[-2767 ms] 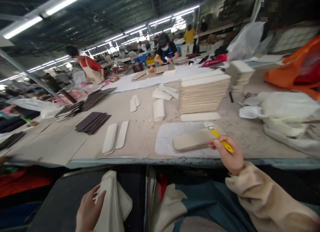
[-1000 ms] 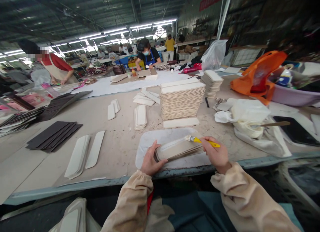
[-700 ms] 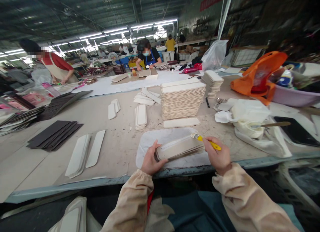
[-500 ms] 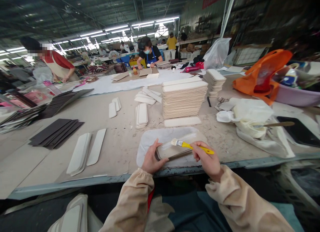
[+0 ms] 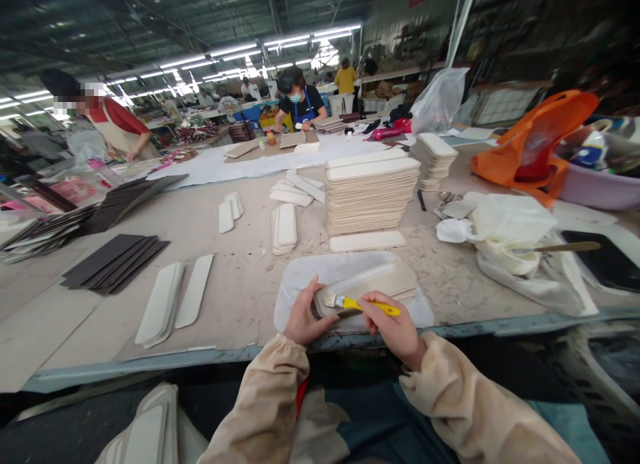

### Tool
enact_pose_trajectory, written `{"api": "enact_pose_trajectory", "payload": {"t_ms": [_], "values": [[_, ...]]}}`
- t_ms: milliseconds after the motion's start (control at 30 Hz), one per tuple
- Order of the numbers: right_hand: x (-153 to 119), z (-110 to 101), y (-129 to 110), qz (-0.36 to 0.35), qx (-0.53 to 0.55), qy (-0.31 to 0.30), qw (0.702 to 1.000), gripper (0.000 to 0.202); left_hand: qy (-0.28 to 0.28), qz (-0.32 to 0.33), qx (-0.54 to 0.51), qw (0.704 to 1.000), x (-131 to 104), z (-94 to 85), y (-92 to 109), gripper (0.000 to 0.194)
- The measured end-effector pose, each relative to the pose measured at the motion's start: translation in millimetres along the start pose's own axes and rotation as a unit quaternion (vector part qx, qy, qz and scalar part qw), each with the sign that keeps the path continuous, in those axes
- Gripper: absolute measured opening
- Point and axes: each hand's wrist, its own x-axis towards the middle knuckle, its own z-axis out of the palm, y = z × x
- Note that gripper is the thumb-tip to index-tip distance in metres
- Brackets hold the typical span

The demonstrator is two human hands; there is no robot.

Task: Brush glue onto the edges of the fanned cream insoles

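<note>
While the left hand (image 5: 304,315) grips the small stack of boards (image 5: 373,287) on the desk's (image 5: 240,291) mat, the right hand (image 5: 395,325) holds the brush (image 5: 356,305) on it; the tall pile (image 5: 371,194) looks untouched.

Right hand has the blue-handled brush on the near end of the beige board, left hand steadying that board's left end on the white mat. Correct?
Not quite: the head view shows the brush handle is yellow, not blue. The right hand holds the yellow-handled brush on the flat beige board, and the left hand steadies its left end on the white mat.
</note>
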Motion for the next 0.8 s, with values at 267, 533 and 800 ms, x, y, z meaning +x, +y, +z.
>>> {"api": "enact_pose_trajectory", "payload": {"t_ms": [267,533,800], "values": [[-9.4,-10.3,-6.0,-0.015,-0.038,-0.009,0.999,0.027,0.004,0.014,0.015,1.0,0.9,-0.5,1.0,0.094],[-2.6,-42.0,-5.8,-0.002,-0.066,0.083,0.994,0.028,0.007,0.015,0.017,1.0,0.7,-1.5,0.9,0.093],[5.1,-73.8,-2.9,-0.015,-0.131,0.183,0.974,0.031,0.01,0.014,0.025,1.0,1.9,-2.4,3.2,0.091]]}}
